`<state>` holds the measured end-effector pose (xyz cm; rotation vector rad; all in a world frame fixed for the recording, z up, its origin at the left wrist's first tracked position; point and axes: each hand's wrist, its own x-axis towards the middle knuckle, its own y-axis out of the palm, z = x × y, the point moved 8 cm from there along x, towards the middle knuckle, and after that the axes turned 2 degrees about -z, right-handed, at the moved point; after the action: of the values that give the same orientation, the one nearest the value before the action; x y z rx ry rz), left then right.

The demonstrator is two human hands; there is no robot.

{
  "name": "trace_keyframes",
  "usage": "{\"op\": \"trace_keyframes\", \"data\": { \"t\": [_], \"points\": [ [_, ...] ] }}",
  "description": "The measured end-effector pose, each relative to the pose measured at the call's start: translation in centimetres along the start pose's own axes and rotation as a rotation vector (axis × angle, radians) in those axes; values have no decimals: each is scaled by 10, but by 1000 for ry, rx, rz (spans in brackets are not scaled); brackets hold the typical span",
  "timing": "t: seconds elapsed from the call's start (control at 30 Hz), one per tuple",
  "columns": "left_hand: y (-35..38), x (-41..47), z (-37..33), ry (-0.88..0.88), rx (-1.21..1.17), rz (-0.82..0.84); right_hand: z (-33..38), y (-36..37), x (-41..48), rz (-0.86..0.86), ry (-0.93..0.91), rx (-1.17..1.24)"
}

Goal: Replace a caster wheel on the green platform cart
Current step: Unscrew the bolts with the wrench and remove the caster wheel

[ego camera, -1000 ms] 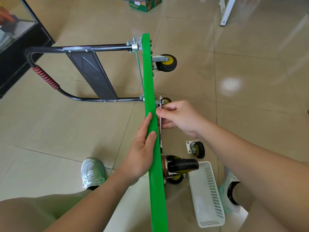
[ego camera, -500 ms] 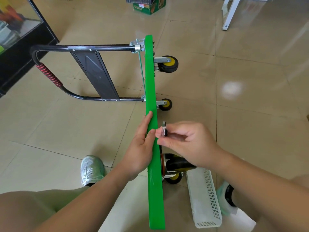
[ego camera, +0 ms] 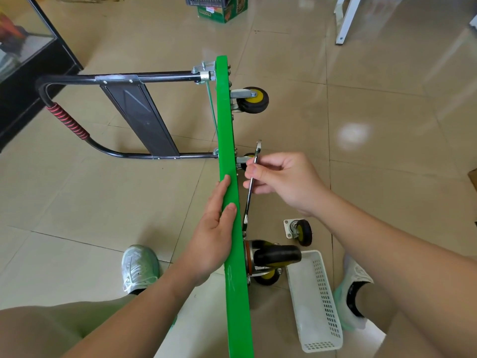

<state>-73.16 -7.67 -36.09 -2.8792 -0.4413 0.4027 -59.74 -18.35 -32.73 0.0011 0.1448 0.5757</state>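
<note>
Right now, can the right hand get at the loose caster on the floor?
Probably yes: the loose caster lies on bare floor near the right hand, nothing between. But that hand is gripping a wrench.

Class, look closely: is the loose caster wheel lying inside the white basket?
No, the loose caster wheel lies on the floor outside the white basket.

The green platform (ego camera: 227, 151) runs off the bottom edge; the right hand (ego camera: 286, 182) and wrench (ego camera: 248, 202) cover most of the mid-frame caster wheel (ego camera: 244, 160).
</note>
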Motion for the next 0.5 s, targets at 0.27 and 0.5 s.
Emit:
{"op": "trace_keyframes", "data": {
  "t": [0.27,0.5],
  "points": [
    [0,0,1,6,5,14,-39,12,17,70,216,61],
    [1,0,-1,28,23,11,-16,15,-4,80,83,22]
  ]
}}
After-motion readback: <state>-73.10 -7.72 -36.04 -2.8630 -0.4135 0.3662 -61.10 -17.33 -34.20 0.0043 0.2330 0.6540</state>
